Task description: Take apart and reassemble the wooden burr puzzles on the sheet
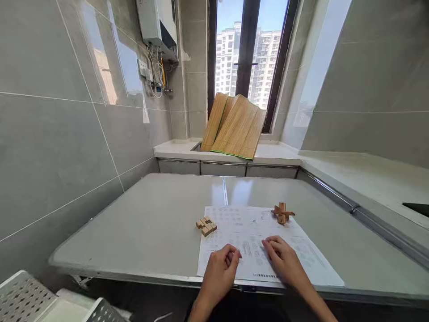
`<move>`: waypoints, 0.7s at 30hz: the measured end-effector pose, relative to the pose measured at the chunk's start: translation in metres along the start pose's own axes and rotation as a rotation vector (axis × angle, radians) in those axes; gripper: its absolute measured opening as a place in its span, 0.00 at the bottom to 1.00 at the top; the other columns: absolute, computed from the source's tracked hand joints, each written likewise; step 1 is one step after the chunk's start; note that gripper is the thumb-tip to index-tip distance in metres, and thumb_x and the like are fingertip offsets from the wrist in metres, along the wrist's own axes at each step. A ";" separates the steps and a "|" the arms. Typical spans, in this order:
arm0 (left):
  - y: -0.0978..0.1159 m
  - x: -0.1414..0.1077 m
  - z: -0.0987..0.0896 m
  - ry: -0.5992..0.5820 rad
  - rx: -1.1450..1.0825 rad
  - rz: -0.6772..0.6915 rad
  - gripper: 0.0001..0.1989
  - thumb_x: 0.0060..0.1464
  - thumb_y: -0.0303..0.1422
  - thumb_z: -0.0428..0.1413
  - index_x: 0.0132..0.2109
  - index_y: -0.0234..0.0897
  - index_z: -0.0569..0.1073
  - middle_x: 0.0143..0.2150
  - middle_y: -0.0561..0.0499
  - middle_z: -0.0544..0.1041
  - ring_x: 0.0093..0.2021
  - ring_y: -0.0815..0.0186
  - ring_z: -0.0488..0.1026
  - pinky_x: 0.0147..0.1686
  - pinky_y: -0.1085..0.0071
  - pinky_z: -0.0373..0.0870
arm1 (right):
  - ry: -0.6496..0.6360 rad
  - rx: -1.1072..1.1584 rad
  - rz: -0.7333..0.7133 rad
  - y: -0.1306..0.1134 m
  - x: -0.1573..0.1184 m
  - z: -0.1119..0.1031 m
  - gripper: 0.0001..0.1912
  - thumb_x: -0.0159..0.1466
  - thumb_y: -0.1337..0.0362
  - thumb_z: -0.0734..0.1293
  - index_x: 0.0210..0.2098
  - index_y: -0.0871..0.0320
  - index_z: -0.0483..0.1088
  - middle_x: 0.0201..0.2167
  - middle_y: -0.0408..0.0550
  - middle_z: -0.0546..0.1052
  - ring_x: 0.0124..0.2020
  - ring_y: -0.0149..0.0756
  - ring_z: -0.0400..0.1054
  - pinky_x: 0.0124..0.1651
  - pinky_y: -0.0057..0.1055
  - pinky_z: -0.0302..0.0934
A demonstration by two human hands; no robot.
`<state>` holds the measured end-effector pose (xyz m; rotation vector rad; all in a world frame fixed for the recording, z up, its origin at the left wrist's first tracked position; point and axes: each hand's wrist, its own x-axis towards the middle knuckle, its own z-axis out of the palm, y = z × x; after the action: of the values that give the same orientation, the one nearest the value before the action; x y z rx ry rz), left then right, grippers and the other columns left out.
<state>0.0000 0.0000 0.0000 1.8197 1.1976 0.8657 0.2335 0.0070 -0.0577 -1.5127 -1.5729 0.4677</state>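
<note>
The paper sheet is lying on the worktop beneath the left hand and right hand. Ahead of the left, the block puzzle is straddling the sheet's left edge; ahead of the right, the cross puzzle is sitting at the sheet's far right corner. Farther ahead, a mat is standing before the window.

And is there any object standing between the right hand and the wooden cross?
Nothing visible stands between the right hand and the wooden cross; only the flat paper lies under that gap.

Kitchen (apparently), water heater, tiles, countertop
</note>
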 end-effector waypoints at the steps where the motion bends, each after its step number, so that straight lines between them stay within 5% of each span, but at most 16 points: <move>1: 0.000 0.000 0.000 0.004 0.002 0.003 0.21 0.66 0.47 0.47 0.37 0.35 0.75 0.23 0.57 0.63 0.25 0.69 0.58 0.27 0.72 0.52 | 0.005 0.003 -0.003 0.000 0.000 0.000 0.28 0.70 0.43 0.57 0.20 0.54 0.66 0.39 0.52 0.76 0.39 0.44 0.71 0.43 0.35 0.62; 21: -0.001 0.002 -0.001 0.009 0.004 0.011 0.22 0.66 0.48 0.47 0.36 0.36 0.74 0.25 0.56 0.63 0.26 0.69 0.56 0.28 0.72 0.52 | 0.004 0.066 0.082 -0.003 -0.002 -0.001 0.27 0.70 0.43 0.56 0.23 0.54 0.65 0.33 0.49 0.78 0.36 0.42 0.70 0.41 0.34 0.59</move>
<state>-0.0002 0.0020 0.0000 1.8291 1.1970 0.8797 0.2322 0.0045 -0.0550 -1.5311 -1.4826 0.5574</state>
